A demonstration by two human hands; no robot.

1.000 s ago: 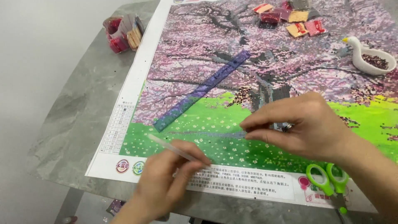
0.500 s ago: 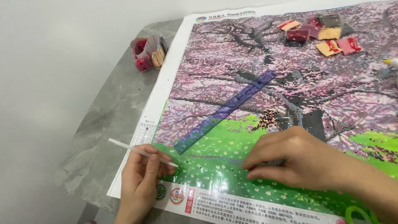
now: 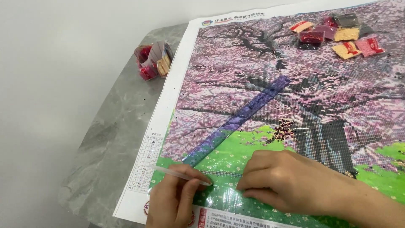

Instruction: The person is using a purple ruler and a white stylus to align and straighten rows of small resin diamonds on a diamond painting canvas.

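Observation:
A large diamond-painting canvas (image 3: pixel 261 84) of a pink blossom tree over green grass lies on a grey marble table (image 3: pixel 114 126). My left hand (image 3: pixel 173 200) holds a thin white pen tool (image 3: pixel 179 175) near the canvas's lower left, its tip on the green area. My right hand (image 3: pixel 291 181) presses flat on the clear film over the green strip, fingers pointing left toward the pen tip. A translucent purple ruler (image 3: pixel 238 120) lies diagonally on the canvas just above both hands.
A bundle of small bead packets (image 3: pixel 152 60) sits on the table left of the canvas. Several pink, red and yellow bead packets (image 3: pixel 337 34) lie on the canvas's top right. A small pile of dark loose beads (image 3: pixel 284 128) rests near the trunk.
The view has shifted down and left, closer to the canvas's lower left corner. My left hand has brought the pen's tip further right onto the green area, closer to my right hand's fingers.

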